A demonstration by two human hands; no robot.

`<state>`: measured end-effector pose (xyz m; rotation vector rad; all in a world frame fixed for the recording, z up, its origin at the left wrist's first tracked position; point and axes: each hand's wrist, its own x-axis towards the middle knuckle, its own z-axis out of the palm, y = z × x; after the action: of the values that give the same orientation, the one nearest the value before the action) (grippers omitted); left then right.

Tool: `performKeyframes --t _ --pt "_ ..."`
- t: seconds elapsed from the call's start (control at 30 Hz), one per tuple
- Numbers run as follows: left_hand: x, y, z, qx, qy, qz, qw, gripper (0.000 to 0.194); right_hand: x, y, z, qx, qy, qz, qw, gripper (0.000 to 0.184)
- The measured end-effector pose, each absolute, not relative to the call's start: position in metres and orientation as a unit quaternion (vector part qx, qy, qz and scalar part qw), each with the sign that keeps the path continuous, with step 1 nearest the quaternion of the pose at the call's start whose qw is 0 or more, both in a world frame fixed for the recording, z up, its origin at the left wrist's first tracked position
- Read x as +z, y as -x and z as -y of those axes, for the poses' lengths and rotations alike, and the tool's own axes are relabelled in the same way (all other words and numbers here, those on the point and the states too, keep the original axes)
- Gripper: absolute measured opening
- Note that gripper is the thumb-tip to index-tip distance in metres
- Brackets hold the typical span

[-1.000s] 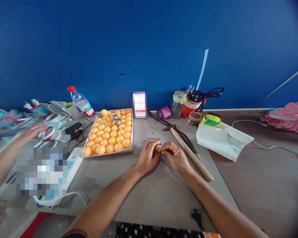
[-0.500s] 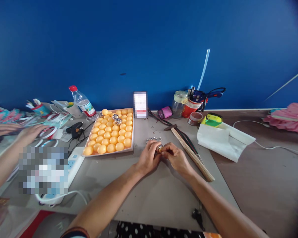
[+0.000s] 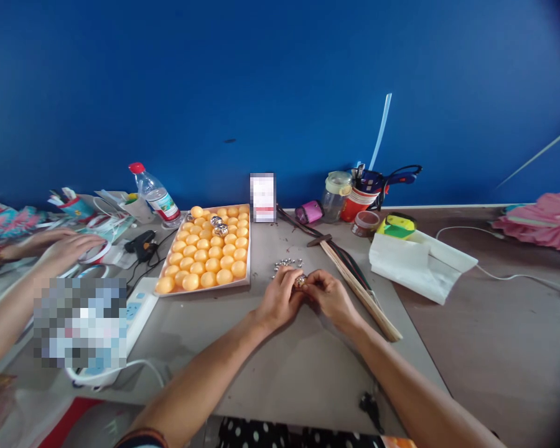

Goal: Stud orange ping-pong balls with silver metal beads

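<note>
In front of me, close over the table, my left hand [image 3: 280, 295] is closed around a ping-pong ball partly covered in shiny silver [image 3: 300, 282]; orange shows in patches. My right hand [image 3: 329, 292] meets it from the other side, thumb and fingers pinched against the ball. Whatever small piece those fingertips may hold is hidden. Just beyond my left hand lie several small silver beads [image 3: 287, 264]. To the left, a shallow white box [image 3: 249, 249] is filled with orange ping-pong balls [image 3: 198, 267], and a few silver-covered balls [image 3: 221, 229] rest on top.
At left, another person's hands [image 3: 74, 246] work beside a glue gun [image 3: 142, 244], a power strip [image 3: 142, 302] and a bottle [image 3: 161, 199]. A bundle of sticks [image 3: 359, 289], a jar [image 3: 336, 196], a red cup [image 3: 354, 202] and white paper [image 3: 415, 264] are to the right.
My hands stay in place around the ball, which has turned slightly; less orange shows. The other person's second hand has come into view at the left.
</note>
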<state>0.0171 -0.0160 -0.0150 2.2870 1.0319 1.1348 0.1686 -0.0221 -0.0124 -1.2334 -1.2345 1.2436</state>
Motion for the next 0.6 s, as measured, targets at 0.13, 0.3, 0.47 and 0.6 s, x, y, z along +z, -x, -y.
performKeyframes --t 0.13,0.3,0.47,0.6 --pt "-0.012 -0.018 0.014 0.428 -0.782 -0.395 0.223 0.039 -0.007 -0.178 0.017 0.507 0.490 0.494 0.510 0.024" --pt "-0.012 -0.016 0.008 0.452 -0.734 -0.448 0.238 0.037 -0.007 -0.185 0.016 0.360 0.532 0.621 0.450 0.012" --pt "-0.012 -0.015 0.006 0.480 -0.712 -0.458 0.230 0.034 -0.012 -0.174 0.025 0.236 0.494 0.781 0.300 0.013" --pt "-0.011 -0.016 0.006 0.479 -0.710 -0.460 0.232 0.034 -0.009 -0.166 0.033 0.198 0.470 0.828 0.233 0.018"
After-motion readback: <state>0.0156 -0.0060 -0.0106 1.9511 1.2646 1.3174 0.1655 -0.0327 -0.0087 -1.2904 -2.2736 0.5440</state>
